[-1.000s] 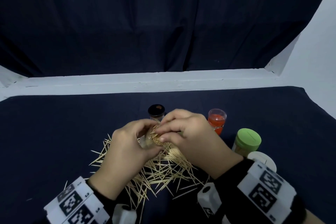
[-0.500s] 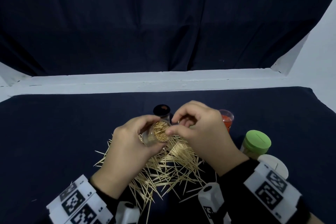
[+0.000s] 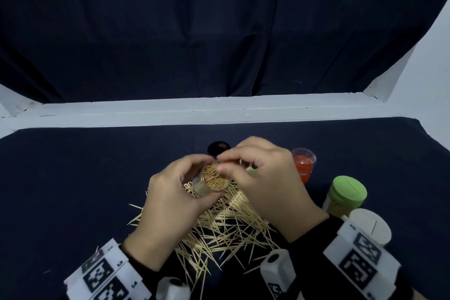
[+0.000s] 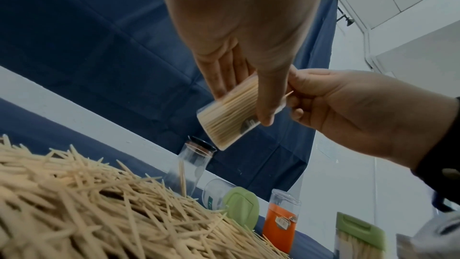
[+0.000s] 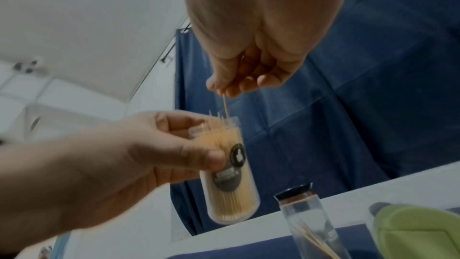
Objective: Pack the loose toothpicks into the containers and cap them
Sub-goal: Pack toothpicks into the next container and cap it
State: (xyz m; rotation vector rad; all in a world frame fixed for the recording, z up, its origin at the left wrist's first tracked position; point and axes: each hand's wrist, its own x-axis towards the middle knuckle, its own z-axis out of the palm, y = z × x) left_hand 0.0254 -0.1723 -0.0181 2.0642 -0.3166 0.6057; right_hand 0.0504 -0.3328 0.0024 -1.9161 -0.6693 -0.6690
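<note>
My left hand [image 3: 180,192] grips a clear round container [image 3: 211,180] packed full of toothpicks, tilted with its open mouth toward me, above the pile of loose toothpicks [image 3: 224,231]. The same container [image 4: 230,117] shows in the left wrist view, and again [image 5: 230,168] in the right wrist view. My right hand [image 3: 263,178] pinches a single toothpick [image 5: 225,108] between thumb and fingertips, its lower end at the container's mouth. A light green cap [image 3: 253,172] peeks out under my right hand.
Behind the hands stands a clear container with a black cap [image 3: 218,148], nearly empty. A container with a red insert [image 3: 304,164], a green-capped one [image 3: 347,193] and a white-capped one [image 3: 370,226] stand at the right. A white ledge [image 3: 219,111] borders the dark cloth table.
My right hand lifted off the container's mouth and shifted right, uncovering the packed toothpick ends. The left hand raised the container slightly and tilted it toward me.
</note>
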